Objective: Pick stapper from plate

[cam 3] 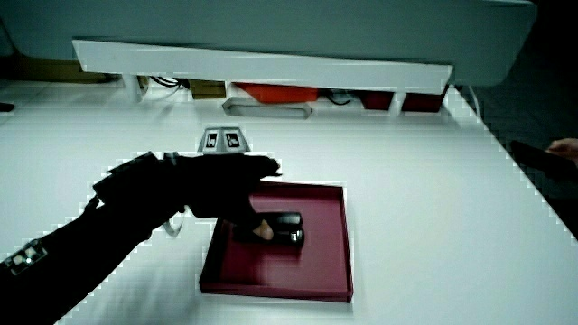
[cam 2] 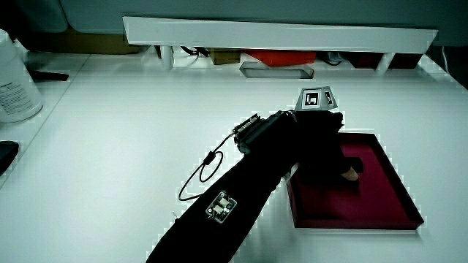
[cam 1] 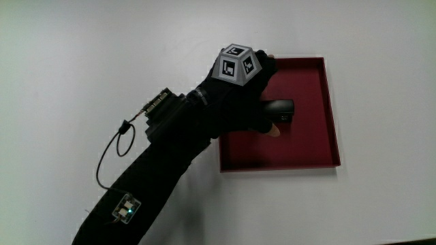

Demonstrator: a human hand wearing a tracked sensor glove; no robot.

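No legible text or labels.

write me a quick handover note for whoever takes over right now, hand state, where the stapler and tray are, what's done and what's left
Hand: over the dark red square tray, fingers curled down around the black stapler, a bare fingertip touching it. Grasp looks begun but not clearly closed.
Stapler: lying inside the tray, on its floor, in a side view too.
Tray: flat on the white table.
Done: reach to the stapler.
Left: close the grip firmly, lift the stapler out of the tray.
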